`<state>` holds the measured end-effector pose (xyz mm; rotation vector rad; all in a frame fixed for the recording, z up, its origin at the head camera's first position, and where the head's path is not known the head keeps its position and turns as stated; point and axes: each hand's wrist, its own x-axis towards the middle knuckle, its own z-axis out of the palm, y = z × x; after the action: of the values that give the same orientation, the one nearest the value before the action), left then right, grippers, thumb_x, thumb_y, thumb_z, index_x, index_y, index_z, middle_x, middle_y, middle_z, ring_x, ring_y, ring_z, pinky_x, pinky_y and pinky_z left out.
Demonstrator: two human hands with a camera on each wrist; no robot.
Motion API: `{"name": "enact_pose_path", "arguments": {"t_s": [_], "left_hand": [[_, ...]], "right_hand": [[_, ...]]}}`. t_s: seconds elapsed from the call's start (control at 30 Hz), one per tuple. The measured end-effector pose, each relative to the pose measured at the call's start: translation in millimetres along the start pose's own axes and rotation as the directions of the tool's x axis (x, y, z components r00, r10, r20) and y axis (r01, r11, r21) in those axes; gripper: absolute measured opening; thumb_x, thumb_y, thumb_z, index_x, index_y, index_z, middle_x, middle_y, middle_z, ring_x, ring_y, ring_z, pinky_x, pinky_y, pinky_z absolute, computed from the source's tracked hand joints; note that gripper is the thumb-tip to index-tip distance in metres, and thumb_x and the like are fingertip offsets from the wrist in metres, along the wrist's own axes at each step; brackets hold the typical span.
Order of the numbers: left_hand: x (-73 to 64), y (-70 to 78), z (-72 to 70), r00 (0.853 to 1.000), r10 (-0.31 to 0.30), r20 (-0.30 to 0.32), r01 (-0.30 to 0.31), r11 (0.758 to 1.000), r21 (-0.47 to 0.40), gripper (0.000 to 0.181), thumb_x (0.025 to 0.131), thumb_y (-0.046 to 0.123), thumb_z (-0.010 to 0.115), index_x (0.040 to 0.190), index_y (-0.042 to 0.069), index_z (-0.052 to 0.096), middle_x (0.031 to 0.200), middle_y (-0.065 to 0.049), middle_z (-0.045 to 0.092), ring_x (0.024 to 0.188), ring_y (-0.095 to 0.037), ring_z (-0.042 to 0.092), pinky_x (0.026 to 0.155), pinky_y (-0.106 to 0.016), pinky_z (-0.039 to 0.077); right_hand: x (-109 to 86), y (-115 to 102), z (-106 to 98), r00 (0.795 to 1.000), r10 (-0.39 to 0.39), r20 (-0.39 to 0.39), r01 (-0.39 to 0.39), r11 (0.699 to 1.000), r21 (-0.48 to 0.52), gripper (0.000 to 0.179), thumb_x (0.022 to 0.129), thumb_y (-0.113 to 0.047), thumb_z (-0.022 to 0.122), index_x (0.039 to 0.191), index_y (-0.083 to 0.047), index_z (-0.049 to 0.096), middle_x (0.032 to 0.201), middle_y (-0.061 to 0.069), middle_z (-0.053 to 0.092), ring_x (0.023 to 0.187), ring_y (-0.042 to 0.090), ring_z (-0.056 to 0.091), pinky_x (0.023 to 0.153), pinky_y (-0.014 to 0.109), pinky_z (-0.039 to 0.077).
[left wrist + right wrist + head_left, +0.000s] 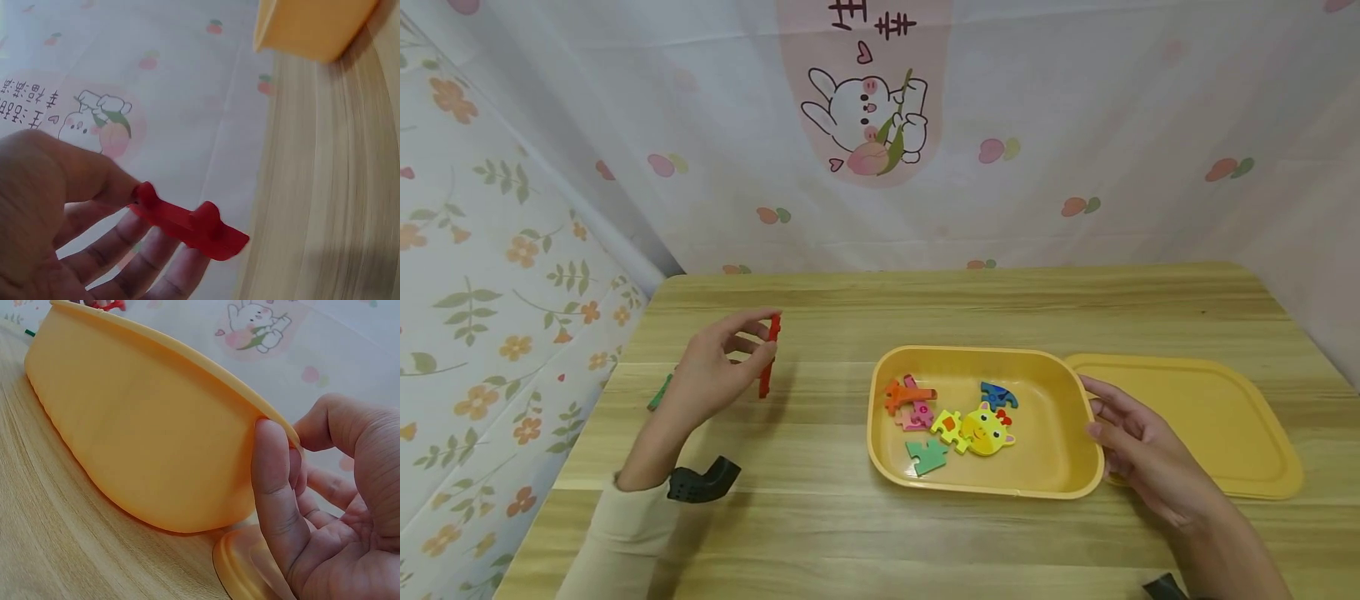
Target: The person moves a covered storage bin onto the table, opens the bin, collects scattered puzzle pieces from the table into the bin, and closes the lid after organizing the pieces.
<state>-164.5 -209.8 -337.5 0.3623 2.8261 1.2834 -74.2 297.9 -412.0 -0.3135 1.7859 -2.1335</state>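
My left hand (703,367) pinches a red puzzle piece (770,358) between thumb and fingers, held on edge above the left side of the table. Two rounded knobs stand out from the red piece (187,224) in the left wrist view. Behind that wrist, a green piece (659,393) lies mostly hidden. My right hand (1150,454) grips the right-end rim of a yellow plastic box (1060,425); in the right wrist view, thumb and finger close on the rim (275,412). Inside the box lie a yellow animal-head piece (987,431), a blue piece (998,395) and a green piece (927,457).
Also in the box, at its left end, are an orange piece (910,395) and a pink piece (917,416). A flat yellow lid (1217,425) rests on the wooden table (820,533) to the right, partly behind my right hand. A printed curtain (1045,100) hangs along the back edge.
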Motion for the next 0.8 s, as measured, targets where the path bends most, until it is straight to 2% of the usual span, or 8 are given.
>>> {"name": "enact_pose_path", "arguments": {"t_s": [0.23,0.4,0.6,0.8], "left_hand": [[1.4,4.1,3.4,1.000,-0.020,-0.016,0.018,0.989,-0.148,0.041,0.097,0.022,0.066,0.138,0.018,0.057,0.114,-0.010,0.065,0.090,-0.005,0.069,0.070,-0.033,0.063],[6.1,13.4,11.0,1.000,-0.014,-0.013,0.011,0.977,-0.215,0.038,0.096,0.019,0.067,0.133,0.015,0.059,0.113,-0.011,0.066,0.089,-0.011,0.070,0.069,-0.034,0.063],[11.2,18.9,24.9,1.000,0.013,-0.019,-0.017,0.972,-0.236,0.037,0.096,0.017,0.067,0.132,0.014,0.060,0.111,-0.012,0.066,0.091,-0.019,0.071,0.069,-0.039,0.064],[13.9,26.9,32.9,1.000,0.004,-0.012,-0.007,0.958,-0.288,0.038,0.096,0.016,0.067,0.133,0.012,0.059,0.111,-0.015,0.065,0.089,-0.017,0.070,0.069,-0.037,0.064]], "right_hand": [[0.5,1,0,1.000,0.001,0.003,-0.001,1.000,0.011,0.054,0.106,0.005,0.033,0.157,-0.010,0.027,0.120,0.002,0.061,0.085,0.007,0.070,0.059,0.023,0.056],[0.4,1,-2,1.000,-0.023,0.018,0.022,0.999,0.040,0.055,0.105,0.007,0.033,0.157,-0.008,0.026,0.120,0.003,0.061,0.086,0.008,0.071,0.060,0.024,0.059],[-0.1,1,-1,1.000,-0.023,0.011,0.023,0.999,0.037,0.054,0.105,0.007,0.033,0.157,-0.008,0.027,0.121,0.003,0.061,0.086,0.008,0.071,0.061,0.024,0.059],[0.6,0,-1,1.000,-0.022,0.007,0.022,0.999,0.025,0.054,0.105,0.006,0.034,0.157,-0.008,0.027,0.120,0.003,0.062,0.085,0.008,0.071,0.060,0.023,0.058]]}}
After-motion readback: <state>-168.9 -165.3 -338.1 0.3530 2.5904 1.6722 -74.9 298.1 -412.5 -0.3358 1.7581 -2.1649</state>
